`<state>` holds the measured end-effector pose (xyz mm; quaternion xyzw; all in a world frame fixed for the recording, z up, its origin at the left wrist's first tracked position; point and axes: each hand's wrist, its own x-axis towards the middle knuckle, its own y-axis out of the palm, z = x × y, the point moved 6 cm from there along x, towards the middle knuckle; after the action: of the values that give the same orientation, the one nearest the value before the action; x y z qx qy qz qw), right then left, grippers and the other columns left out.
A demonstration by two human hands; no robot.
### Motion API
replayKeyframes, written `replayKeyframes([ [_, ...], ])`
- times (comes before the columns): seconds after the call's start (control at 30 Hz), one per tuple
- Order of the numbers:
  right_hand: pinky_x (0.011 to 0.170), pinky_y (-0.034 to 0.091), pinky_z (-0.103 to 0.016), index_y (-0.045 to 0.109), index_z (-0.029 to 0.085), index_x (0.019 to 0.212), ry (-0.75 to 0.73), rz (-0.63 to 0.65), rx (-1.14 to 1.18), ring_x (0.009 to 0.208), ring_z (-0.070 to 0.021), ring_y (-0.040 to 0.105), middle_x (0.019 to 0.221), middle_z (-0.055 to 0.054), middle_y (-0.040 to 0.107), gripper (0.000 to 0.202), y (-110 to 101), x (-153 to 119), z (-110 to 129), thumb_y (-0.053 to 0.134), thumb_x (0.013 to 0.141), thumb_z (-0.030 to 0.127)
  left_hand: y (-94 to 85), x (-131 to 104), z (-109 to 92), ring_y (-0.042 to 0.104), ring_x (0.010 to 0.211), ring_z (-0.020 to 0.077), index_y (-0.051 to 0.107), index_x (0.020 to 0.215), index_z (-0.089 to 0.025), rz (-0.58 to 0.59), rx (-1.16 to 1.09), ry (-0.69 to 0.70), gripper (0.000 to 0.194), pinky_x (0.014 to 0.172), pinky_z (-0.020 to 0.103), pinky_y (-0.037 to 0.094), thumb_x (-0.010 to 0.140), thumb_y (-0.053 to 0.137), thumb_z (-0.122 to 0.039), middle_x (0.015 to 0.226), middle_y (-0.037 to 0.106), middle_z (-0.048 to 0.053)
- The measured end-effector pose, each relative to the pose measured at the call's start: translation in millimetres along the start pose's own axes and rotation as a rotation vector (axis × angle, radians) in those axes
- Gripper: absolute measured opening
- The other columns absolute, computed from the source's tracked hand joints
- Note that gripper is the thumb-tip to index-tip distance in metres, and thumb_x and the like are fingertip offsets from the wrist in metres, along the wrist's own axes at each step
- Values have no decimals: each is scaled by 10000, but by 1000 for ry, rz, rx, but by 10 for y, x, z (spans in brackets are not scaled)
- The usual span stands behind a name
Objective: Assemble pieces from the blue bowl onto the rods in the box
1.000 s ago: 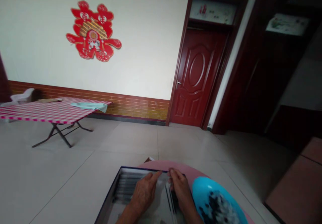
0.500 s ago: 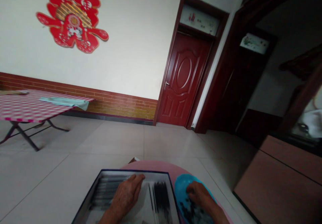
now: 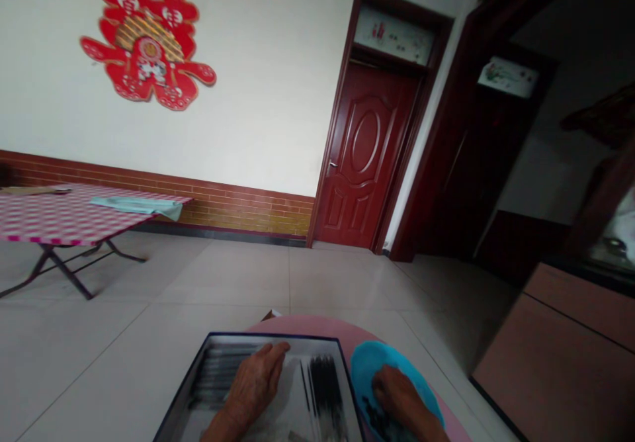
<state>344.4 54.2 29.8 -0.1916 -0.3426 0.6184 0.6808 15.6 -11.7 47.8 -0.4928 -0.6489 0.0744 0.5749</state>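
Observation:
A shallow white box with a dark blue rim (image 3: 272, 335) stands in front of me. On its left lie dark, thin rods (image 3: 216, 368), and on its right is a bundle of black, thin sticks (image 3: 325, 384). My left hand (image 3: 258, 375) hovers over or rests in the box between the two groups; its fingers are stretched out and hold nothing visible. To the right of the box is a blue bowl (image 3: 364, 357) with small dark pieces (image 3: 376, 417) in it. My right hand (image 3: 397, 392) reaches into the bowl with its fingers curled together; what they grip is hidden.
Box and bowl stand on a round pink table (image 3: 307, 323). A folding table with a checked cover (image 3: 64, 220) and a pale green cloth (image 3: 143, 206) is at the left. A brown cabinet (image 3: 560, 356) stands at the right, and a red door (image 3: 367, 151) is beyond the tiled floor.
The whole view has shifted slightly, so most things appear a little further right. My right hand stays in the bowl with fingers curled, and my left hand stays over the box.

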Motion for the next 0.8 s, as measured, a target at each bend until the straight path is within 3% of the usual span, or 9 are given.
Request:
replayKeyframes([
  [0.1,588,274,-307,580,229,454,-77,82,-105,542,-169,440,527,-29,566,113,87,0,8,580,489,121,17,-7,12,680,781,167,565,1142,-231,-12,-10,-1,302,709,253,545,939,344,-210,877,686,55],
  [0.27,582,289,-327,585,236,480,-133,72,-237,553,-199,469,555,-60,589,88,132,28,-93,571,536,170,-2,-13,7,675,909,185,480,1242,-205,-77,-39,1,323,789,283,544,942,362,-238,1036,693,79],
  [0.4,633,359,-352,614,242,559,-144,14,-151,605,-232,534,624,-67,634,81,68,127,48,578,607,297,-21,16,-14,690,792,188,543,1074,-207,-57,-48,-66,217,711,266,551,933,383,-242,901,708,57],
  [0.53,709,420,-346,655,228,652,-108,52,198,697,-231,592,698,-44,672,205,183,173,646,594,678,422,-32,56,-76,680,794,177,557,1024,-208,-26,-68,-51,208,735,265,543,944,366,-233,880,695,53],
  [0.67,689,464,-311,704,191,863,131,234,710,790,-223,626,773,-46,693,364,668,49,1202,652,684,504,-116,53,-127,675,835,173,567,1080,-216,-156,0,36,251,744,268,549,967,349,-266,921,693,57],
  [0.8,703,480,-276,708,188,932,267,313,1112,846,-199,636,913,-72,710,469,1108,-108,1427,781,577,485,-210,24,-162,678,817,175,577,1103,-211,-279,85,99,294,705,266,561,976,321,-275,904,694,64],
])
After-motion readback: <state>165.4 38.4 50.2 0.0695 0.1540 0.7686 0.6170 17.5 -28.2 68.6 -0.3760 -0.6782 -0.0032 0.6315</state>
